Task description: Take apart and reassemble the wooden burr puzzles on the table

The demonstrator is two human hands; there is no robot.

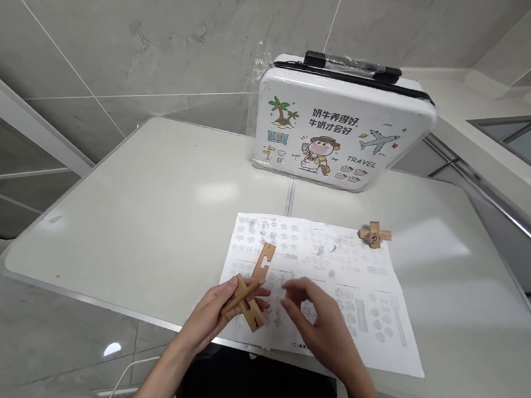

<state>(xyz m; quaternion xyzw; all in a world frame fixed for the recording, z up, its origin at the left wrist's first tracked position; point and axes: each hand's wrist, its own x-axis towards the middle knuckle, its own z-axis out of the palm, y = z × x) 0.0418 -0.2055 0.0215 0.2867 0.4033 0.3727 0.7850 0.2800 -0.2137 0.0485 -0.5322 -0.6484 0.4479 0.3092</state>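
Seen from the head camera, the left hand (210, 313) is closed around a set of crossed wooden pieces (247, 303). Its fingers wrap them from below and its thumb lies across the top. The pieces form an X just off the fingertips of this hand, over the near edge of the worktop (144, 221).

A notched wooden bar (264, 261) rises from just beyond the left hand's fingertips. I cannot tell whether it is joined to the held pieces or lies on the sheet behind them.

The right hand (322, 322) hovers just beside the crossed pieces, on the far side from the left hand. Its fingers are curled and the thumb and forefinger are drawn close in a narrow pinch. Nothing shows between them, and a small gap separates the fingertips from the wood.

Under both hands lies a printed instruction sheet (354, 304), flat on the worktop. Well ahead of the right hand, at the far corner of the sheet, sits a small assembled wooden puzzle (375, 235). Farther still beyond both hands stands a white case (339, 130) with cartoon print, upright at the back of the worktop against the tiled wall.
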